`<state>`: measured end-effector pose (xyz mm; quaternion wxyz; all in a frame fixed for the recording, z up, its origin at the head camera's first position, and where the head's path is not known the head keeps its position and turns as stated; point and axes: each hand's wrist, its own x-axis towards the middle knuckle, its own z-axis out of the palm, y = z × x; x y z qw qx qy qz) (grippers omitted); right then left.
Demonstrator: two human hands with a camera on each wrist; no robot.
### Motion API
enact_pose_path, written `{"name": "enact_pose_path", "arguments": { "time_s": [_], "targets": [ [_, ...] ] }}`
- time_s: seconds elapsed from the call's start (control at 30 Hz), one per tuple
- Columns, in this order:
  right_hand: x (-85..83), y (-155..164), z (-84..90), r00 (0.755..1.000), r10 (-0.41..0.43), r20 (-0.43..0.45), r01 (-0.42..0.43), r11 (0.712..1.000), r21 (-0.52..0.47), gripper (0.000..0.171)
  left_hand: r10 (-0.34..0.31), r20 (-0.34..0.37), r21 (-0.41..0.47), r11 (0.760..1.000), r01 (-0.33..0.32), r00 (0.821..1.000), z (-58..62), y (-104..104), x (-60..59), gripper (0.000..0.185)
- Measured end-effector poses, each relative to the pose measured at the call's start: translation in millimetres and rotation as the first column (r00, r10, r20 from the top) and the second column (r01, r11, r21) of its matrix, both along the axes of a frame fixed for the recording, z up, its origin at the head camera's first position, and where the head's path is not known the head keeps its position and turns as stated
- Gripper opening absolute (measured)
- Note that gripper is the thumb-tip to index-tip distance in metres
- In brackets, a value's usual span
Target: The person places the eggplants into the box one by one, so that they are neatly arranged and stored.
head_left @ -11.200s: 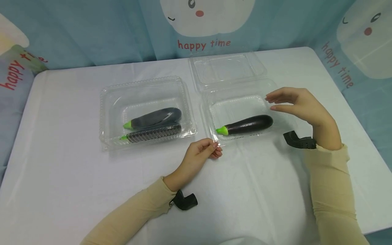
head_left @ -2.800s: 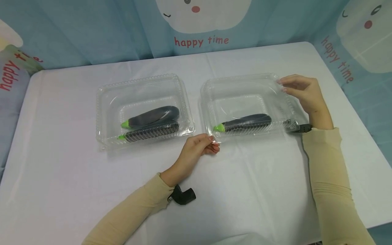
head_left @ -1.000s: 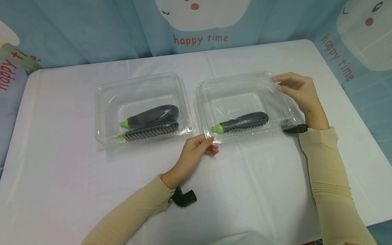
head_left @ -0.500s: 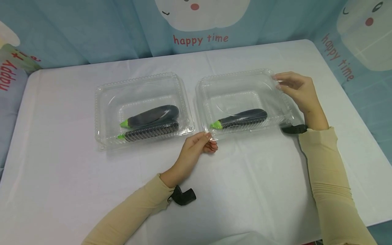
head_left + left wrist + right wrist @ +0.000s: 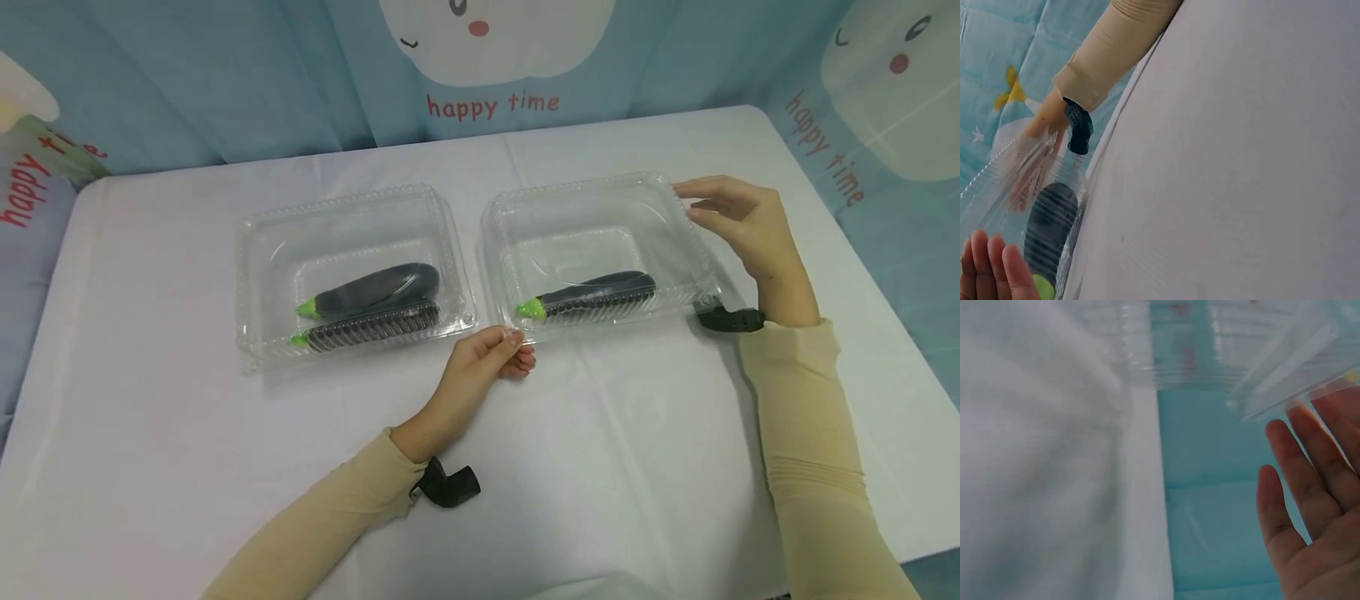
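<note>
A clear plastic clamshell box [image 5: 570, 242] stands right of centre with its lid folded down over the base. Through its clear wall I see one dark eggplant [image 5: 600, 287] with a green stem end, lying along the front side. My left hand [image 5: 472, 367] pinches the front left corner of this box between thumb and fingers. At the back right corner is my right hand [image 5: 742, 217], its fingertips at or very close to the rim; contact is hard to tell. In the right wrist view the fingers [image 5: 1313, 469] are fairly straight beside the clear plastic.
A second clear clamshell box [image 5: 337, 217] sits to the left with its lid down. Inside lie two dark, green-tipped eggplants [image 5: 378, 287], side by side. Both boxes are on a white cloth-covered table [image 5: 150, 433], with a blue printed curtain [image 5: 285, 75] behind.
Earlier the right box's lid lay folded back; now it is down over the eggplant. Within the last second my right hand has shifted slightly rightward at the corner. My left hand kept its pinch.
</note>
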<state>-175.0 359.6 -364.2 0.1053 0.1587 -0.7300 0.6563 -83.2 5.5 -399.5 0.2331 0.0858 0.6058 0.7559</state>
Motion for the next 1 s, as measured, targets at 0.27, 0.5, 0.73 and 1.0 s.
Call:
{"name": "enact_pose_path", "arguments": {
  "time_s": [0.27,0.5,0.73,1.0],
  "targets": [
    [5.7,-3,13.6,0.999,0.053,-0.007,-0.052,0.988,0.143,0.032,0.092,0.019,0.05,0.994,-0.093,0.996,-2.9,4,-0.4,0.025],
    [13.6,-4,25.7,0.978,0.196,0.076,-0.205,0.803,0.56,0.072,0.107,0.062,0.087,0.99,-0.112,0.992,-3.9,5,1.7,0.024],
    [15.7,-6,28.8,0.952,0.274,0.138,-0.304,0.787,0.536,0.081,0.137,0.045,0.078,0.987,-0.14,0.99,-5.0,4,2.7,0.026],
    [13.2,-5,27.5,0.911,0.376,0.167,-0.406,0.753,0.517,0.102,0.181,0.074,0.088,0.978,-0.187,0.981,-3.6,3,1.6,0.025]
  ]
}}
